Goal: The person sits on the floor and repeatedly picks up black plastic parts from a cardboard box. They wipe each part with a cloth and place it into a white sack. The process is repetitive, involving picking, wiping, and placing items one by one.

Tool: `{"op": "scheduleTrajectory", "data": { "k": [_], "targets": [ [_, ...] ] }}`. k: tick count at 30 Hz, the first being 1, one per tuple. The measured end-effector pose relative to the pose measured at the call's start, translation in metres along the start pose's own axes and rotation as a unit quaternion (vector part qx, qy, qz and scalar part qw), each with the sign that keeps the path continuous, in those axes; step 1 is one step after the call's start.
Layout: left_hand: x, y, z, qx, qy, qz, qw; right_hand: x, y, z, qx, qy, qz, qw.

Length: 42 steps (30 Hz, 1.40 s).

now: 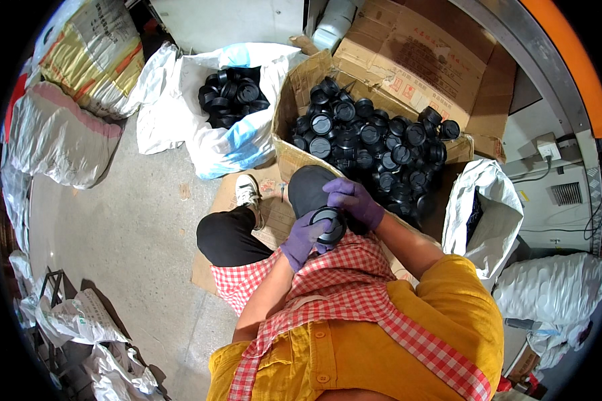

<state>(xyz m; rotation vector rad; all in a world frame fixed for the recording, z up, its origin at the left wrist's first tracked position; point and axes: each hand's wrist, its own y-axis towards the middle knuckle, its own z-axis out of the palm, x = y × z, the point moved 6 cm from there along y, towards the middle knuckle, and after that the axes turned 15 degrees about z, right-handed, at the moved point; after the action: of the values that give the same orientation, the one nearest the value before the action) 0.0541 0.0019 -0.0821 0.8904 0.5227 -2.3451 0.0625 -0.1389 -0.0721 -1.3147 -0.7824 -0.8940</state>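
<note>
A grey concrete floor [147,227] lies brightly lit; a flat white panel [234,23] stands beyond, a dark slatted vent [566,194] at right.

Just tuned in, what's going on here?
A seated person holds a round black piece in the purple-gloved left hand; the right hand, gloved too, is curled close beside it, but whether it touches is unclear. More black pieces fill a cardboard box ahead, and others sit in a white sack to its left.

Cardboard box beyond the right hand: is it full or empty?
Well filled, it seems: in the cardboard box, black round parts are heaped close to the far rim. I cannot tell the pile's depth.
</note>
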Motion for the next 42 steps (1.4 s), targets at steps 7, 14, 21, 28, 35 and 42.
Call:
{"op": "scheduleTrajectory", "data": {
  "k": [7,14,21,28,35,42],
  "targets": [
    [0.0019,-0.0004,-0.0021,-0.014,0.018,-0.001,1.0,-0.0033,0.0018,-0.0001,0.016,0.028,0.002,0.999],
    [0.0,-0.001,-0.003,-0.022,0.039,-0.003,0.999,-0.0026,0.0028,-0.0007,0.017,0.025,-0.01,0.999],
    [-0.0015,-0.0016,-0.0001,-0.022,0.038,-0.001,0.999,-0.0029,0.0032,-0.0006,0.023,0.049,-0.003,0.999],
    [-0.0039,-0.0011,0.0018,-0.007,0.028,0.001,1.0,-0.0063,0.005,-0.002,0.017,0.042,0.011,0.999],
    [-0.0053,-0.0003,0.0032,0.008,0.015,-0.001,1.0,0.0013,0.0021,-0.0003,0.008,0.031,0.011,0.999],
    [-0.0016,0.0,-0.0006,0.003,0.015,-0.006,1.0,-0.0007,0.0032,-0.0006,0.013,0.051,0.008,0.999]
  ]
}}
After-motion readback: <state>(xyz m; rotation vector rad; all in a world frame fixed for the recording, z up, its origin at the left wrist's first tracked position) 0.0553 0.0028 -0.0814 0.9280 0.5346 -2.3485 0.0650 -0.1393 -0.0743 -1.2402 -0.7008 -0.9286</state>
